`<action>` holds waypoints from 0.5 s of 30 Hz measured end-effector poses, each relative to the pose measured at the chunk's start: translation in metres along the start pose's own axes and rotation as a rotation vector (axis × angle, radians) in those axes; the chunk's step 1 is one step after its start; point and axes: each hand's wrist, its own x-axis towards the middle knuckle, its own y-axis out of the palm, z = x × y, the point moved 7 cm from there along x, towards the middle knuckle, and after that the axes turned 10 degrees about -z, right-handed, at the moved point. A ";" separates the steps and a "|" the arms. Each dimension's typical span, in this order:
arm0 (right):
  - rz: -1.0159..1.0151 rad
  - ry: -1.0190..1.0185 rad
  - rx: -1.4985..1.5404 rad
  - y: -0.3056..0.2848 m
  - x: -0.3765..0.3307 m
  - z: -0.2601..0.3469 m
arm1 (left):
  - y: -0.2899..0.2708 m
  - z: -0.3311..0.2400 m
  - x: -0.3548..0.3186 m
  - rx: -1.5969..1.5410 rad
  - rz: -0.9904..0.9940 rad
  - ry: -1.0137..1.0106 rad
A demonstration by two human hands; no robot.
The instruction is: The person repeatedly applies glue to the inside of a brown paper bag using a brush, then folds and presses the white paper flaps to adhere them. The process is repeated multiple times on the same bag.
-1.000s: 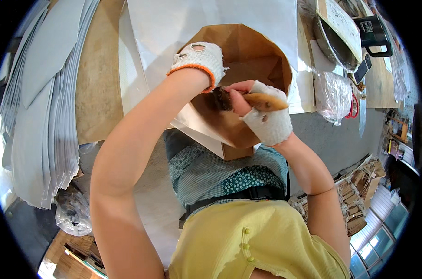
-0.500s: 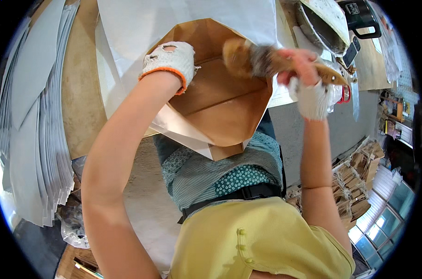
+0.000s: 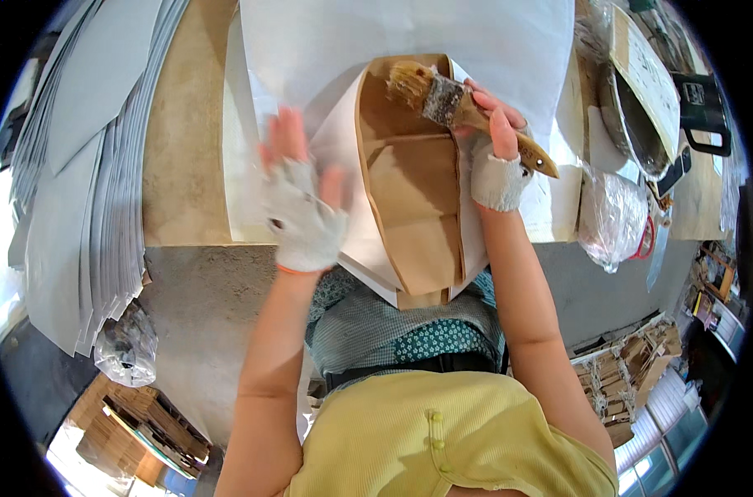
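The right hand [image 3: 496, 153], in a white fingerless glove, is gripping a wooden-handled brush [image 3: 455, 108] with its fingers wrapped tight around the handle. The brush is lying at a slant, its bristles pointing up and to the left and touching the top edge of the brown paper piece [image 3: 409, 190]; the tip of the handle is sticking out past the hand toward the lower right.

The left hand [image 3: 302, 203] (also in a white fingerless glove, and blurred) is spreading wide open, fingers fanned, holding nothing. It is hovering over or pressing on the white paper flap [image 3: 343, 149] just to the left of the brown piece; whether it is actually touching cannot be told.

The brown paper piece is lying in the middle of the work table [image 3: 181, 166], on top of larger white sheets [image 3: 409, 37], with white flaps folding up along both of its long sides. Its lower end is hanging over the table's near edge, toward the person's body.

To the left, a thick stack of grey sheets [image 3: 78, 182] is fanning out over the table's side. To the right, a dark metal bowl [image 3: 629, 124] is sitting near a crumpled clear plastic bag [image 3: 608, 219].
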 end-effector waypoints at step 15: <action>-0.018 0.418 0.106 -0.022 -0.036 -0.020 | 0.039 -0.005 -0.034 -0.952 -0.063 -0.565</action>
